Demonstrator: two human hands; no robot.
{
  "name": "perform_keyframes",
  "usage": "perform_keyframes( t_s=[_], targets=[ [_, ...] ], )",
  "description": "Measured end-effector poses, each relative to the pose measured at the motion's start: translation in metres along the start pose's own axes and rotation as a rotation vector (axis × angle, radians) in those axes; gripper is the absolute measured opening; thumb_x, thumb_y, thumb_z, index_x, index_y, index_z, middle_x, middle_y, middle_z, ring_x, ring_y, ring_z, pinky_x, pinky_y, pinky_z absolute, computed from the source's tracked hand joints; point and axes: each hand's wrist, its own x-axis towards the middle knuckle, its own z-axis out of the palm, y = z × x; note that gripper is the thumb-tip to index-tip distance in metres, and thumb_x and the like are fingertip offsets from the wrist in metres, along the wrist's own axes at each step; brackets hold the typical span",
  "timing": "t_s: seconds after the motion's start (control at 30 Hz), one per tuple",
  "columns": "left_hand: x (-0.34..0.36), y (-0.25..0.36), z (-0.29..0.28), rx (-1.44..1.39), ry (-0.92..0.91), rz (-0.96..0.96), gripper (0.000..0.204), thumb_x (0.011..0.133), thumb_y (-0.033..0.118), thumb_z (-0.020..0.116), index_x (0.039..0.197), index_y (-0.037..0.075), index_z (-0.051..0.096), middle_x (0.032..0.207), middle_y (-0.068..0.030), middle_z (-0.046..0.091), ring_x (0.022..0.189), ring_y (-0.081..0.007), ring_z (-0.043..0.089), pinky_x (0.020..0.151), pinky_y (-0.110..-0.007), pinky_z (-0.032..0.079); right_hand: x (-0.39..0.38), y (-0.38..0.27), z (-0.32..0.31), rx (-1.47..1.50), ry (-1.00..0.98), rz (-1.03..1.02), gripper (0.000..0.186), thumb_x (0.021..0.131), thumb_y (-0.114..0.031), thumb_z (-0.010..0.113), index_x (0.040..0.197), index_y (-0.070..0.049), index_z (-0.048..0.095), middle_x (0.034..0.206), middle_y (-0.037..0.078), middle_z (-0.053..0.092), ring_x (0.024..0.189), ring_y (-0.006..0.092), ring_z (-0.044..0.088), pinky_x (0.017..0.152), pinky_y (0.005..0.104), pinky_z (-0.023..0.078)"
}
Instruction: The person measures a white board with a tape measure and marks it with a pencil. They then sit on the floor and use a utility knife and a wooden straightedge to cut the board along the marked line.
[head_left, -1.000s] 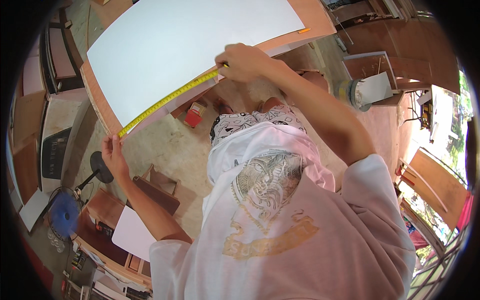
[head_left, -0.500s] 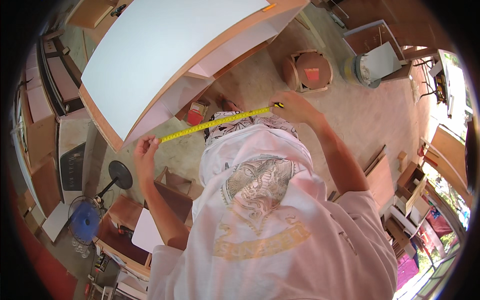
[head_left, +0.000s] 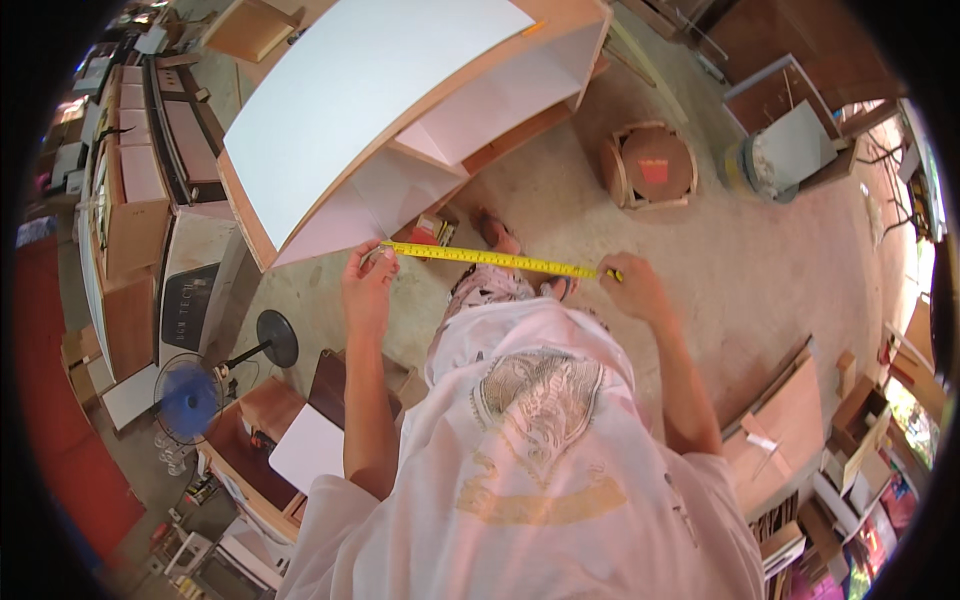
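Observation:
A yellow measuring tape (head_left: 490, 257) is stretched in the air across my waist. My left hand (head_left: 370, 280) pinches its metal-tipped end, just beside the lower edge of a wooden cabinet (head_left: 247, 210) with a white curved top panel (head_left: 365, 100). The tape's dark and yellow case is in my right hand (head_left: 630, 288), mostly covered by my fingers. An orange pencil (head_left: 533, 29) lies near the top panel's far edge, and pale shelves show in the cabinet's open side.
Below are a red box (head_left: 426, 233) and my sandalled feet. A round wooden stool (head_left: 650, 170) and a bucket (head_left: 748, 165) stand upper right. A pedestal fan (head_left: 188, 395) and wooden carcasses (head_left: 135, 250) crowd the left. Boards (head_left: 775, 420) lie lower right; a red sheet (head_left: 85, 450) is far left.
Both hands have left the white panel's edge with the stretched tape. My left hand moved rightward, while my right moved down and rightward. I have stepped and turned, so more floor shows.

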Motion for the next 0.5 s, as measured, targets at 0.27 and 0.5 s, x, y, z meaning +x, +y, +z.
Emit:
perform_keyframes(
  t_s=[0.27, 0.5],
  targets=[
    [-0.039, 0.005, 0.046, 0.277, -0.089, 0.117, 0.027, 0.098, 0.006, 0.073, 0.125, 0.0, 0.067, 0.108, -0.0063, 0.074, 0.095, -0.0097, 0.066, 0.085, -0.025, 0.053, -0.034, -0.033, 0.039, 0.446, 0.28, 0.437, 0.018, 0.091, -0.018, 0.066, 0.094, -0.001, 0.072, 0.073, 0.016, 0.061, 0.069, 0.0251, 0.063, 0.065, 0.0406, 0.051],
    [0.057, 0.036, 0.096, 0.895, -0.278, 0.656, 0.028, 0.092, 0.016, 0.077, 0.114, 0.0, 0.072, 0.105, -0.0167, 0.074, 0.1, -0.0358, 0.069, 0.091, -0.044, 0.054, 0.007, -0.038, 0.028, 0.735, 0.46, 0.503, 0.015, 0.097, -0.018, 0.068, 0.089, -0.005, 0.069, 0.066, -0.004, 0.051, 0.056, 0.0075, 0.045, 0.05, 0.03, 0.031]
  ],
)
